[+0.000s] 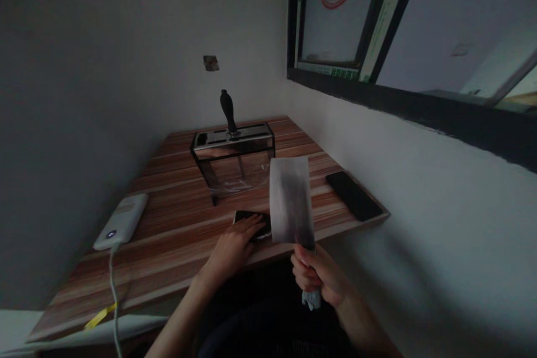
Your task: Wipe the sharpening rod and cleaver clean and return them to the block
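My right hand (314, 271) is closed round the handle of a cleaver (291, 198). Its broad grey blade points up, one flat side towards me, above the table's front edge. Pale, crumpled material (311, 297) shows at the handle's lower end, below my fist. My left hand (241, 238) lies with fingers stretched out over a small, flat black object (263, 229) on the table. The fingers partly cover that object, and I cannot make out its kind. Behind both hands stands a knife block (232, 142) with see-through sides, and a black handle (227, 111) sticks up out of its top.
The wood-grained table (176, 235) sits in a corner between walls. A black phone (353, 196) lies at its right edge. On the left is a white power bank (121, 221) with a cable (113, 285) hanging over the front. A dark-framed window (344, 67) is above right.
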The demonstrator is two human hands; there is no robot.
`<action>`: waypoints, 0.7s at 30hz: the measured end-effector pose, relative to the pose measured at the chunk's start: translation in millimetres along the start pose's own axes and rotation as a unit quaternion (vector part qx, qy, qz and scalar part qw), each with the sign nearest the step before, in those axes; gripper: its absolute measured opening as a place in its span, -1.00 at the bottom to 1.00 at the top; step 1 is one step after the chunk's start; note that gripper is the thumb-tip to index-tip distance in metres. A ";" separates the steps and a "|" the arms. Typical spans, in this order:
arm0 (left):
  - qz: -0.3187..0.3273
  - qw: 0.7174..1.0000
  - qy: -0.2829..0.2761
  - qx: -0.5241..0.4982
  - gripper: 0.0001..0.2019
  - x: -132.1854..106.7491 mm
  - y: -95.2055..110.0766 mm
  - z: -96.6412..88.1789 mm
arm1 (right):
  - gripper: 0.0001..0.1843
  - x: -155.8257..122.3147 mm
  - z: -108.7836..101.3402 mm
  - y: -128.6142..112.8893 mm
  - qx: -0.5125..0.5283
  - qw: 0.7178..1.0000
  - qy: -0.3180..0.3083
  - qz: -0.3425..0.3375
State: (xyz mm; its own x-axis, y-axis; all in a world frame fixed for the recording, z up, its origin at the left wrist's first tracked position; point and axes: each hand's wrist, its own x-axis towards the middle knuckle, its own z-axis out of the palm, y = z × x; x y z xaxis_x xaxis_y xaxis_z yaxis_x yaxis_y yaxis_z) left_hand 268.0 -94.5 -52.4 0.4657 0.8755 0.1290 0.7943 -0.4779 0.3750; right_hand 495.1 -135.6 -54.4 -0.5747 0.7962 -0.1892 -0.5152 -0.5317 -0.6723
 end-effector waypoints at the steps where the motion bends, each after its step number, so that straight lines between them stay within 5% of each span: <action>1: -0.031 0.999 0.020 -0.014 -0.36 -9.8 -2.8 -0.3 | -0.50 1.1 1.6 4.4 0.002 1.000 -0.007 0.014; 4: -0.149 0.982 0.105 -0.051 -0.49 -39.0 -12.5 -1.7 | -0.52 6.1 6.2 16.3 0.004 0.998 -0.034 0.057; 8: -0.297 0.914 0.273 -0.041 -0.59 -65.4 -15.4 -13.4 | -0.51 16.2 13.5 25.1 0.003 0.993 -0.069 0.092; 11: -0.296 0.882 0.365 -0.037 -0.61 -68.5 -0.3 -26.2 | -0.48 24.7 20.7 26.6 0.016 0.992 -0.070 0.104; 13: -0.240 0.885 0.398 -0.031 -0.67 -63.9 15.2 -27.9 | -0.44 29.8 25.1 27.2 0.030 0.990 -0.078 0.112; 15: -0.118 0.923 0.364 -0.042 -0.60 -57.0 30.2 -21.1 | -0.42 33.6 27.6 28.8 0.034 0.989 -0.090 0.117; 18: 0.061 0.972 0.222 -0.038 -0.41 -48.1 45.3 -1.9 | -0.39 35.9 26.3 33.5 0.027 0.990 -0.070 0.118; 21: 0.110 0.984 0.138 -0.016 -0.37 -45.1 50.4 10.7 | -0.36 35.2 21.5 37.6 0.019 0.993 -0.030 0.116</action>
State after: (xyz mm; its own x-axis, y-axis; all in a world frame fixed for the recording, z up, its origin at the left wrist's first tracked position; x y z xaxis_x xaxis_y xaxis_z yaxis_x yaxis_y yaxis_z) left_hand 291.2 -158.9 -49.1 0.4981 0.7387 0.4540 0.6710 -0.6600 0.3377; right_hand 441.8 -133.8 -71.0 -0.7178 0.6322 -0.2918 -0.3868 -0.7104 -0.5879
